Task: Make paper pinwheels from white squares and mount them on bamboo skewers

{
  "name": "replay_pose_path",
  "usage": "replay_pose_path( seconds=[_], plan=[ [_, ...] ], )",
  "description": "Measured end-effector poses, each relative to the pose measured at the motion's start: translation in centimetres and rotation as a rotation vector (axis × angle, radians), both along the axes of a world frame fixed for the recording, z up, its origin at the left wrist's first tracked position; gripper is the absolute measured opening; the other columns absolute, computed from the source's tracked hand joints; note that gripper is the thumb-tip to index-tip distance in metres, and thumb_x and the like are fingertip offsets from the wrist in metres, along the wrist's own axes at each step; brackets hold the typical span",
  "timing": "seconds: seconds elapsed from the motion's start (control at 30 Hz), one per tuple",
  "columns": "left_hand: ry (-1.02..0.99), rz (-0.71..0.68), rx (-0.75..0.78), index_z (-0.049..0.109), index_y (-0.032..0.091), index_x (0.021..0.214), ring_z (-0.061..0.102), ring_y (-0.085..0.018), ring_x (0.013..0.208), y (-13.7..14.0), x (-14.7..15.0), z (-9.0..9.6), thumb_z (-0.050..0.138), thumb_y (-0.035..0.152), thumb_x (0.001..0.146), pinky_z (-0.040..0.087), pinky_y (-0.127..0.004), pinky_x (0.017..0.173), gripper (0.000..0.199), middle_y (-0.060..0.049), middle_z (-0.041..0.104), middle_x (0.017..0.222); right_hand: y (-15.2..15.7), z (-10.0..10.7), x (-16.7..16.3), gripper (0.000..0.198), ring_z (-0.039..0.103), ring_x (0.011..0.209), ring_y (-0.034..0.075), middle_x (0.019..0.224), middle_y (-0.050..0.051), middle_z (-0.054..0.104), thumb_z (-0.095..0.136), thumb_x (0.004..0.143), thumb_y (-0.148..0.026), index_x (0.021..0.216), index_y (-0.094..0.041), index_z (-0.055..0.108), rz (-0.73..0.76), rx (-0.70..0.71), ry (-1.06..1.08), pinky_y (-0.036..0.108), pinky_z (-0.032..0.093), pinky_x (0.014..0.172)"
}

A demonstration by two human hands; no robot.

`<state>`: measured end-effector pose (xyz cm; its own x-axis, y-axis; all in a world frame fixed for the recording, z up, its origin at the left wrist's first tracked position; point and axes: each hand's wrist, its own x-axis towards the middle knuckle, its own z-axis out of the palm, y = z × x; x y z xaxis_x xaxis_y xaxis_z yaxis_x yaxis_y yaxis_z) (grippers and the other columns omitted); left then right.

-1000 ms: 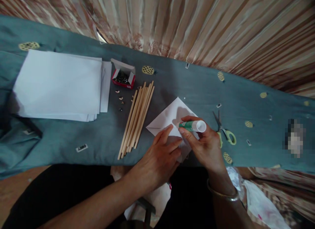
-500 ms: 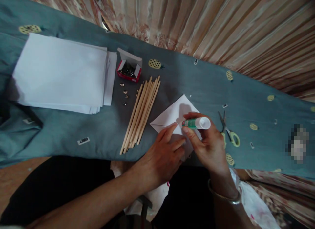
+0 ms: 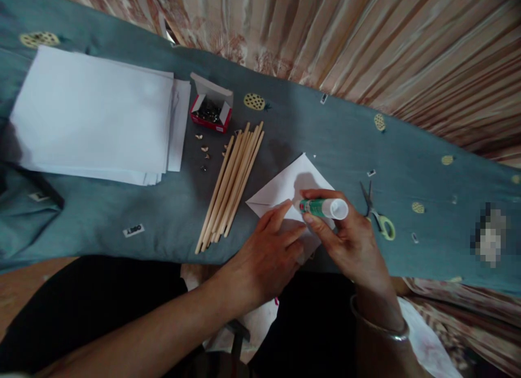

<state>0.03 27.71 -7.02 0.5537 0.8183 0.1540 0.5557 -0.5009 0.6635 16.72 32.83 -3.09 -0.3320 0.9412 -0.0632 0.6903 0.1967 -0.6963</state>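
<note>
Right hand (image 3: 353, 238): grips green glue stick (image 3: 313, 206) over folded paper (image 3: 280, 189)
Left hand (image 3: 269, 257): rests on folded paper
Wooden sticks (image 3: 231, 188): left of paper
Scissors (image 3: 373, 209): blades apart

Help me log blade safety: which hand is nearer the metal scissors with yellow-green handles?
Right. The right hand, gripping a green-and-white glue stick, is just left of the scissors; the left hand is farther left, on the folded white paper.

Bare hands (image 3: 271, 261), 1 silver bangle (image 3: 391, 334), black trousers (image 3: 106, 302).
</note>
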Motion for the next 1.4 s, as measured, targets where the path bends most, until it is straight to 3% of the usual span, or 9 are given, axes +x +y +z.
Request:
replay_pose_path(
  seconds=[0.37,0.87,1.4],
  plan=[
    [-0.006,0.017,0.014,0.064,0.014,0.103,0.019,-0.036,0.146,-0.01,0.17,-0.12,0.052,0.024,0.091,0.029,-0.056,0.116,0.020,-0.009,0.059,0.133,0.03,0.09,0.20,0.026,0.066,0.107,0.018,0.121,0.002,0.068,0.059,0.092,-0.028,0.118,-0.026,0.057,0.046,0.008,-0.006,0.029,0.053,0.086],
    [0.014,0.025,0.019,0.065,0.012,0.102,0.027,-0.039,0.142,0.05,0.21,0.14,0.049,0.025,0.092,0.033,-0.057,0.113,0.023,-0.009,0.063,0.127,0.16,0.25,0.65,0.025,0.064,0.112,0.022,0.118,0.003,0.069,0.059,0.091,-0.032,0.115,-0.025,0.058,0.029,-0.002,-0.055,0.031,0.054,0.081],
    [0.008,0.016,0.004,0.063,0.012,0.104,0.027,-0.039,0.142,-0.06,0.10,0.03,0.053,0.022,0.089,0.032,-0.056,0.114,0.021,-0.009,0.062,0.125,0.17,-0.55,0.92,0.029,0.068,0.098,0.021,0.115,0.004,0.070,0.062,0.089,-0.034,0.117,-0.026,0.059,-0.075,-0.052,0.026,0.038,0.053,0.088]
  ],
)
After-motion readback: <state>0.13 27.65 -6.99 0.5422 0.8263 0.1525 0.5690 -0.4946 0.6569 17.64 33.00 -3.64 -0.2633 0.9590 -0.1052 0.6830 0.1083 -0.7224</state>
